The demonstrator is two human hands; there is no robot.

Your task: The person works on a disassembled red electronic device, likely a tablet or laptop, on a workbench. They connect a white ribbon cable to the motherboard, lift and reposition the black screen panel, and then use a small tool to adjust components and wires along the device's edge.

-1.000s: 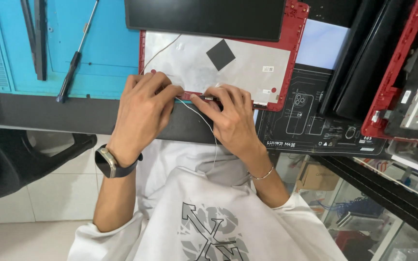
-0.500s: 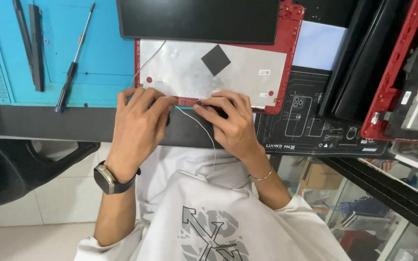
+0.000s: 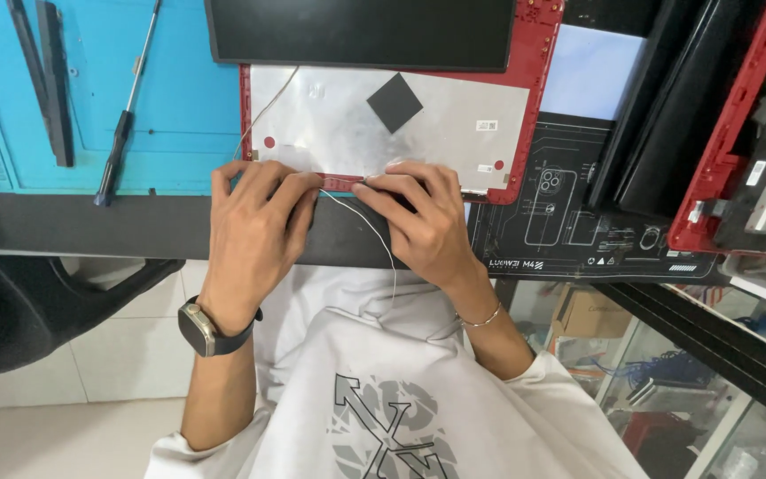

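A red laptop lid shell [image 3: 538,106] lies open on the bench, its silver foil lining [image 3: 330,124] facing up with a dark square pad [image 3: 394,102] on it. My left hand [image 3: 254,235] and my right hand [image 3: 423,222] rest side by side on the shell's near edge, fingertips pinching along the red rim. A thin white cable [image 3: 374,235] runs from between my fingertips down toward my chest. Another thin wire [image 3: 268,106] crosses the foil's left side. A black screen panel [image 3: 361,34] lies at the shell's far edge.
A blue work mat [image 3: 90,115] at left carries a long screwdriver [image 3: 126,115] and black strips [image 3: 50,80]. A black printed mat [image 3: 578,222] lies at right, with black panels [image 3: 667,115] and another red laptop chassis [image 3: 746,142]. A glass shelf shows below right.
The view has shifted slightly; my hands stay on the shell's near edge and my fingertips have edged closer together along the rim, with the white cable still trailing down.
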